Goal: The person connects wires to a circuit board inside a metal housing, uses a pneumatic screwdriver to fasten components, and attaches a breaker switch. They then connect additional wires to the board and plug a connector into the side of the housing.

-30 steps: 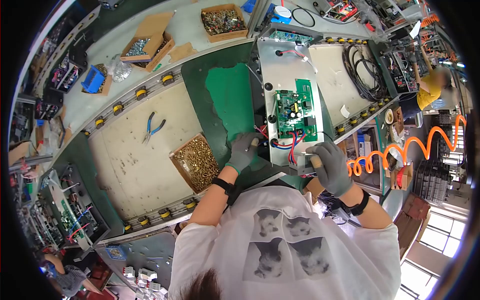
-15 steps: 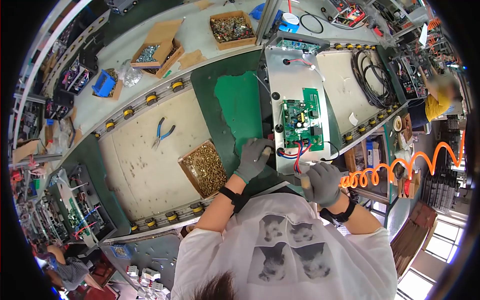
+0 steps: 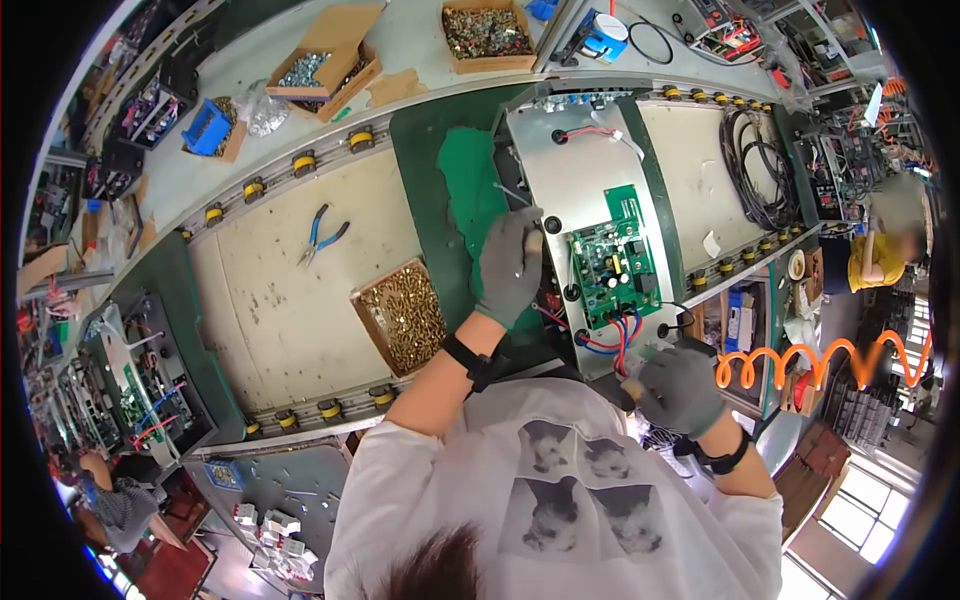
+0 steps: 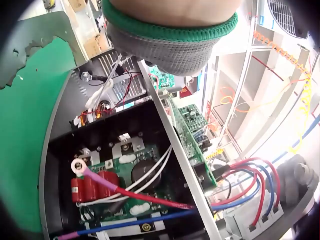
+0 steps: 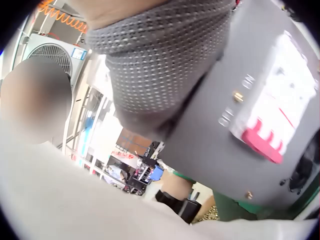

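Note:
My left hand (image 3: 510, 262), in a grey glove, grips the left edge of a tilted metal panel (image 3: 560, 165); its fingertips are partly hidden. The panel carries a green circuit board (image 3: 612, 262). Below it, in the left wrist view, the chassis (image 4: 120, 117) lies open, with red and blue wires (image 4: 150, 201) running out to a grey terminal block (image 4: 252, 220). My gloved right hand (image 3: 683, 388) holds the near end of the unit beside that block. In the right wrist view, the grey end plate (image 5: 200, 160) shows an ON/OFF marking and a white bag (image 5: 280, 100).
Left of the unit are a cardboard box of brass screws (image 3: 402, 318) and blue-handled pliers (image 3: 322, 236) on the bench. Coiled black cable (image 3: 755, 165) lies to the right. An orange spiral hose (image 3: 790, 367) hangs beside my right hand. Roller rails (image 3: 303, 162) border the bench.
The unit has turned slightly, its near end coming toward me and to the right. My left hand has moved farther up the panel's side; my right hand has shifted right and nearer.

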A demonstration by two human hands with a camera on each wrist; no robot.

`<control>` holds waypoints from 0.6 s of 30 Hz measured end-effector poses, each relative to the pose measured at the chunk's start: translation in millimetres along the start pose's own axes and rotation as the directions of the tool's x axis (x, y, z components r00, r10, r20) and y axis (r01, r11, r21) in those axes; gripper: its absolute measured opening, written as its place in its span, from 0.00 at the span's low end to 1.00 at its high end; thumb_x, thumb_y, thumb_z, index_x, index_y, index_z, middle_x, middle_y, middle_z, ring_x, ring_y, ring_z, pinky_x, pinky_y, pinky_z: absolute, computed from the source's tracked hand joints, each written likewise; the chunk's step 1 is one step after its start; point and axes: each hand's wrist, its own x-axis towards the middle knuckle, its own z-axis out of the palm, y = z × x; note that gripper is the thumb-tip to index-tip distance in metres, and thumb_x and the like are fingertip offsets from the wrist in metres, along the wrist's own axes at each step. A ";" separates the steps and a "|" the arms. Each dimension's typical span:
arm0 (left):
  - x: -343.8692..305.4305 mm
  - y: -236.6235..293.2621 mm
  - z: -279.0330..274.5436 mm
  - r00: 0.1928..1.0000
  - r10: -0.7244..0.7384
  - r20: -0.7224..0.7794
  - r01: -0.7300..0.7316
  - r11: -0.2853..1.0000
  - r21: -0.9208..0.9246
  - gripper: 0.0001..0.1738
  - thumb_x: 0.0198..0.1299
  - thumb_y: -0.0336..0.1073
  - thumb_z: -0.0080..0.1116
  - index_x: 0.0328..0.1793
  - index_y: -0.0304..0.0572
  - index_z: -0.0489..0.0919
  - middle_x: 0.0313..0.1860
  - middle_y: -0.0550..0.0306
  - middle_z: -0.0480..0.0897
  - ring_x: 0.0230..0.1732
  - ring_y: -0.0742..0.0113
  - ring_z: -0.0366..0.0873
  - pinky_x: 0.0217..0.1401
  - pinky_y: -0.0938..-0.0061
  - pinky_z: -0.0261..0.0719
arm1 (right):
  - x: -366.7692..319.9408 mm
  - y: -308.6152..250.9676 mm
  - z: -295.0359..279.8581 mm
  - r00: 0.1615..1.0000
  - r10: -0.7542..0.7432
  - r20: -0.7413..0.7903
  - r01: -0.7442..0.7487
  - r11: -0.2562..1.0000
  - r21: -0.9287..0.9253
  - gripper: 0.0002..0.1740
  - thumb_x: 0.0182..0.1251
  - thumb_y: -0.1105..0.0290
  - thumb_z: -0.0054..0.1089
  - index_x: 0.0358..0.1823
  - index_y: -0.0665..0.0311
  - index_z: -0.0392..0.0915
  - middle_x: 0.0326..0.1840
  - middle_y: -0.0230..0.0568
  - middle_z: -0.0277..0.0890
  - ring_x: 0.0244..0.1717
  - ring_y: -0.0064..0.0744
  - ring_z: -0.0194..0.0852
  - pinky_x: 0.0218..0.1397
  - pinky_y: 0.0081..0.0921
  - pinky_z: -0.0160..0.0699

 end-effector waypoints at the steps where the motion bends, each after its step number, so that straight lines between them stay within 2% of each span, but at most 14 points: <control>1: -0.4 -1.2 -0.5 0.996 -0.068 -0.052 0.063 0.994 -0.085 0.12 0.57 0.31 0.52 0.48 0.44 0.76 0.40 0.48 0.76 0.40 0.51 0.76 0.43 0.63 0.75 | 7.9 -6.2 -18.4 1.000 -0.006 0.016 0.006 1.000 -0.001 0.10 0.50 0.64 0.61 0.18 0.60 0.73 0.20 0.37 0.69 0.23 0.42 0.71 0.22 0.36 0.65; 2: -6.3 -7.0 1.0 0.994 -0.100 -0.048 0.093 0.987 -0.132 0.12 0.59 0.30 0.52 0.49 0.44 0.75 0.41 0.50 0.76 0.40 0.56 0.77 0.43 0.67 0.76 | 17.8 -13.7 -37.3 0.999 0.039 0.017 -0.037 0.997 -0.072 0.09 0.53 0.64 0.61 0.23 0.60 0.74 0.23 0.39 0.70 0.27 0.43 0.71 0.26 0.36 0.67; 3: -16.7 -12.6 3.4 0.992 -0.115 -0.060 0.106 0.985 -0.133 0.12 0.59 0.30 0.52 0.49 0.44 0.75 0.41 0.50 0.76 0.40 0.56 0.77 0.43 0.67 0.76 | 28.8 -20.1 -52.9 0.997 0.082 0.014 -0.079 0.986 -0.143 0.08 0.55 0.63 0.60 0.27 0.59 0.76 0.26 0.41 0.72 0.31 0.44 0.72 0.30 0.37 0.69; 5: -44.1 -18.1 5.0 0.952 -0.233 0.197 0.286 0.907 -0.310 0.11 0.60 0.31 0.52 0.50 0.44 0.74 0.42 0.53 0.77 0.38 0.62 0.78 0.42 0.71 0.76 | 54.7 -28.7 -78.0 0.998 0.070 -0.001 -0.069 0.979 -0.190 0.07 0.57 0.64 0.59 0.30 0.60 0.76 0.29 0.42 0.72 0.33 0.45 0.72 0.32 0.37 0.69; 6: -52.9 -15.0 -1.2 0.906 -0.272 0.324 0.373 0.876 -0.306 0.11 0.61 0.31 0.52 0.50 0.44 0.73 0.41 0.56 0.77 0.37 0.65 0.78 0.42 0.74 0.76 | 69.3 -29.3 -82.5 0.997 0.067 -0.038 -0.074 0.970 -0.231 0.07 0.60 0.65 0.57 0.33 0.60 0.76 0.31 0.42 0.72 0.34 0.45 0.72 0.34 0.38 0.70; 7: -62.8 -22.8 3.5 0.968 -0.123 0.220 0.197 0.916 -0.350 0.13 0.60 0.29 0.53 0.51 0.43 0.73 0.39 0.56 0.77 0.35 0.65 0.76 0.43 0.74 0.75 | 85.4 -25.4 -81.0 0.998 0.016 -0.061 -0.029 0.974 -0.227 0.07 0.61 0.66 0.56 0.34 0.60 0.75 0.30 0.42 0.72 0.34 0.45 0.72 0.34 0.39 0.70; 8: -65.3 -19.5 -2.3 0.949 -0.179 0.258 0.253 0.923 -0.289 0.13 0.60 0.30 0.53 0.51 0.44 0.73 0.40 0.54 0.78 0.37 0.65 0.77 0.43 0.73 0.75 | 102.6 -20.5 -78.1 0.996 -0.034 -0.084 0.014 0.975 -0.222 0.06 0.61 0.66 0.55 0.34 0.60 0.75 0.29 0.41 0.72 0.33 0.46 0.72 0.34 0.39 0.71; 10: -74.2 -22.0 -6.0 0.927 -0.250 0.280 0.317 0.920 -0.231 0.12 0.61 0.30 0.53 0.51 0.44 0.74 0.42 0.52 0.78 0.38 0.64 0.78 0.43 0.72 0.76 | 140.1 -6.1 -55.2 0.997 0.005 -0.072 -0.021 0.975 -0.223 0.07 0.63 0.65 0.54 0.35 0.60 0.75 0.29 0.42 0.74 0.35 0.46 0.76 0.37 0.40 0.73; 12: -82.8 -34.4 2.6 0.957 -0.078 0.280 0.151 0.956 -0.250 0.12 0.62 0.32 0.51 0.51 0.45 0.76 0.42 0.50 0.80 0.41 0.60 0.80 0.44 0.69 0.77 | 173.9 18.2 -27.4 0.994 0.068 0.083 -0.046 0.969 -0.243 0.10 0.65 0.62 0.51 0.39 0.59 0.77 0.35 0.42 0.79 0.39 0.47 0.78 0.44 0.40 0.75; 13: -81.4 -35.0 -0.8 0.960 -0.090 0.264 0.159 0.954 -0.253 0.12 0.62 0.32 0.51 0.51 0.45 0.76 0.42 0.50 0.80 0.41 0.60 0.80 0.44 0.69 0.77 | 188.2 27.4 -13.1 0.994 0.054 0.098 -0.028 0.968 -0.250 0.10 0.65 0.62 0.51 0.39 0.59 0.77 0.35 0.42 0.79 0.39 0.47 0.78 0.44 0.40 0.75; 14: -77.6 -33.6 -5.8 0.866 -0.209 0.454 0.337 0.915 -0.221 0.12 0.62 0.34 0.51 0.51 0.46 0.76 0.42 0.50 0.82 0.42 0.58 0.81 0.45 0.68 0.77 | 201.3 35.1 -0.1 0.961 0.186 0.205 -0.108 0.934 -0.340 0.12 0.64 0.61 0.52 0.41 0.59 0.77 0.38 0.43 0.79 0.42 0.46 0.78 0.46 0.39 0.75; 15: -75.7 -33.6 -8.5 0.721 -0.304 0.623 0.497 0.853 -0.158 0.12 0.62 0.35 0.51 0.51 0.47 0.77 0.41 0.51 0.83 0.43 0.56 0.81 0.46 0.67 0.78 | 210.3 35.8 6.1 0.901 0.321 0.293 -0.172 0.882 -0.438 0.13 0.64 0.59 0.52 0.42 0.59 0.77 0.40 0.45 0.80 0.45 0.46 0.79 0.49 0.37 0.75; 16: -77.8 -36.6 -5.0 0.711 -0.318 0.627 0.459 0.886 -0.071 0.12 0.62 0.38 0.52 0.50 0.49 0.79 0.37 0.53 0.84 0.40 0.54 0.81 0.46 0.65 0.78 | 215.0 33.2 7.7 0.900 0.312 0.303 -0.155 0.881 -0.446 0.13 0.64 0.59 0.52 0.42 0.59 0.77 0.40 0.45 0.80 0.45 0.46 0.79 0.49 0.37 0.75; 18: -83.9 -36.8 -0.5 0.725 -0.297 0.621 0.424 0.904 -0.063 0.13 0.61 0.41 0.54 0.50 0.50 0.79 0.38 0.53 0.84 0.41 0.54 0.81 0.46 0.65 0.77 | 223.2 26.9 10.1 0.840 0.437 0.322 -0.303 0.869 -0.390 0.16 0.61 0.56 0.55 0.43 0.59 0.78 0.42 0.45 0.81 0.47 0.43 0.79 0.51 0.33 0.75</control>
